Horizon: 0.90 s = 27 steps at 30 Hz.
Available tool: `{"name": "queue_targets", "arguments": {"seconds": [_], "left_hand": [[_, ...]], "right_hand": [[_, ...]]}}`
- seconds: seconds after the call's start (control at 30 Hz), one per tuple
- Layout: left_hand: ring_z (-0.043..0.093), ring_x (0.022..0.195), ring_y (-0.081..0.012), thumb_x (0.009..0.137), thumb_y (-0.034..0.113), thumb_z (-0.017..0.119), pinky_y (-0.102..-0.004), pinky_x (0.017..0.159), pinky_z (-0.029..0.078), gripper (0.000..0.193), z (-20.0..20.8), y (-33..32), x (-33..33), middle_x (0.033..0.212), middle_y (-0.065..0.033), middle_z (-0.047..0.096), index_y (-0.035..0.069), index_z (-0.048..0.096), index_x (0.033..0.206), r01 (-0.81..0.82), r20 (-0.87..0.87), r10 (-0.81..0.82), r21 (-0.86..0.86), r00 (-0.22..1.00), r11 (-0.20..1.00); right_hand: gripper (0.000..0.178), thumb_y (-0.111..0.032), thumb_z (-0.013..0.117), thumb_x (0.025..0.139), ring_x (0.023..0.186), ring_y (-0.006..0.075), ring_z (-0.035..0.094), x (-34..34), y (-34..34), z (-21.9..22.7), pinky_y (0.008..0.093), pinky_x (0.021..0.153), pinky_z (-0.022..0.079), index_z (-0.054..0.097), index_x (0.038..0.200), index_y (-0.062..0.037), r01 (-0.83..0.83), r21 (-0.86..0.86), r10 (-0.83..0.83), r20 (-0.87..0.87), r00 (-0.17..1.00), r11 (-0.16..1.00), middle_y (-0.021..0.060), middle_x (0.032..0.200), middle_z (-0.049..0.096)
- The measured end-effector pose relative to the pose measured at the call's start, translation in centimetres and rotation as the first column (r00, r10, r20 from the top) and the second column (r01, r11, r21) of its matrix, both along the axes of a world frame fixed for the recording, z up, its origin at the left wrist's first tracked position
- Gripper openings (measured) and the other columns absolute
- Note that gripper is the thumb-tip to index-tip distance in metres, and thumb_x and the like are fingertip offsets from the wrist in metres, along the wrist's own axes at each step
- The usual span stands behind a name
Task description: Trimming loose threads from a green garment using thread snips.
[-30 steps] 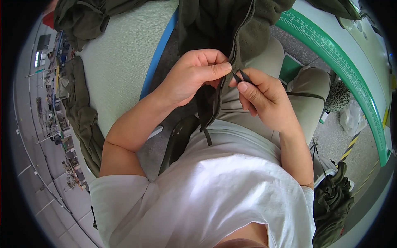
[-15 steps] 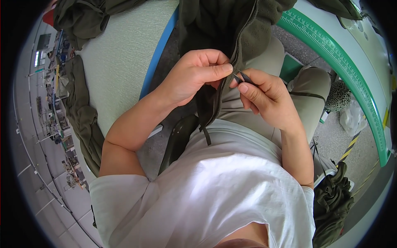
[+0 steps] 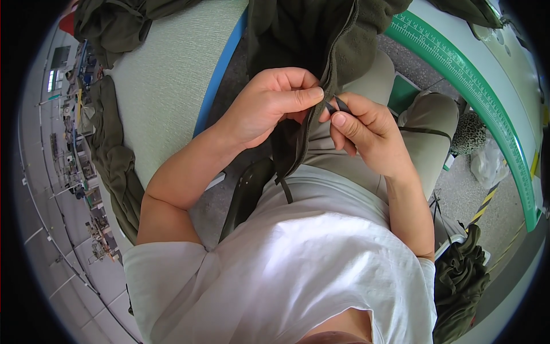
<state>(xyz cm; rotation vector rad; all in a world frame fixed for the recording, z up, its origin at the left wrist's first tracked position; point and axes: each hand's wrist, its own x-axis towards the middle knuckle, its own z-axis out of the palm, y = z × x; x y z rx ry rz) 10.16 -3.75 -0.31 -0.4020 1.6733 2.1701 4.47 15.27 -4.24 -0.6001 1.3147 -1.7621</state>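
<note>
A dark olive fleece garment (image 3: pixel 298 34) hangs over the table edge and down across my lap. Along its edge runs a zipper (image 3: pixel 330 60). My left hand (image 3: pixel 279 103) is closed, its thumb and fingers pinching that zipper edge. Just to the right, my right hand (image 3: pixel 366 129) grips a small pair of dark thread snips (image 3: pixel 342 107) between thumb and fingers. The two pointed blades stand apart, with their tips close to the pinched edge. Most of the snips' handle is hidden in my fingers. A narrow strip of fabric (image 3: pixel 285 189) dangles at the lower end.
At left is a pale table (image 3: pixel 172 69) with a blue edge and more olive garments (image 3: pixel 112 155). A curved-looking green ruler edge (image 3: pixel 458 66) borders the right table. A clear plastic bag (image 3: pixel 488 163) lies on the floor; a dark garment pile (image 3: pixel 461 281) sits lower right.
The snips have shifted slightly right, a little away from the zipper edge, and their blades show more. My left hand keeps its pinch in nearly the same place.
</note>
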Motion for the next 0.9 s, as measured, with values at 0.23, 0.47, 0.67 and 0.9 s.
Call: {"name": "queue_targets", "arguments": {"seconds": [0.23,0.47,0.67,0.9], "left_hand": [[0.055,0.072,-0.005,0.091,0.017,0.056,-0.0191,0.066,0.042,0.013,0.2,0.0,-0.1,0.081,-0.0012,0.064,0.006,0.06,0.087,0.001,0.012,-0.001,0.025,1.0,1.0],[0.056,0.073,-0.0055,0.091,0.017,0.056,-0.0196,0.067,0.043,0.012,-0.3,-0.1,0.0,0.081,-0.0011,0.064,0.006,0.06,0.088,-0.015,0.035,0.013,0.062,0.999,0.998],[0.057,0.074,-0.0062,0.092,0.016,0.055,-0.0205,0.068,0.045,0.011,-0.7,-0.2,0.1,0.082,-0.0009,0.063,0.006,0.061,0.09,-0.037,0.081,0.026,0.143,0.996,0.989],[0.059,0.075,-0.0074,0.092,0.016,0.055,-0.0216,0.071,0.047,0.012,-0.3,0.4,0.0,0.084,-0.0012,0.063,0.005,0.061,0.09,-0.084,0.123,0.062,0.184,0.99,0.979]], "right_hand": [[0.017,-0.018,0.051,0.095,0.05,0.0049,0.043,0.0,-0.2,-0.7,0.0173,0.046,0.034,0.06,0.095,-0.0027,-0.013,-0.066,0.019,0.092,0.996,0.998,0.0,0.062,0.054],[0.018,-0.018,0.052,0.095,0.051,0.0052,0.044,0.0,-0.2,-0.8,0.0176,0.047,0.035,0.06,0.095,-0.0024,-0.021,-0.056,0.025,0.064,0.998,0.998,0.0,0.063,0.055],[0.019,-0.02,0.052,0.095,0.051,0.005,0.045,0.0,-0.3,-0.5,0.0178,0.047,0.035,0.059,0.093,-0.002,-0.03,-0.006,0.03,0.013,0.999,1.0,-0.0002,0.063,0.055],[0.019,-0.02,0.051,0.096,0.051,0.0051,0.046,0.2,-0.3,0.1,0.0176,0.046,0.035,0.057,0.091,-0.0023,-0.011,0.004,0.011,0.006,1.0,1.0,0.0001,0.063,0.056]]}}
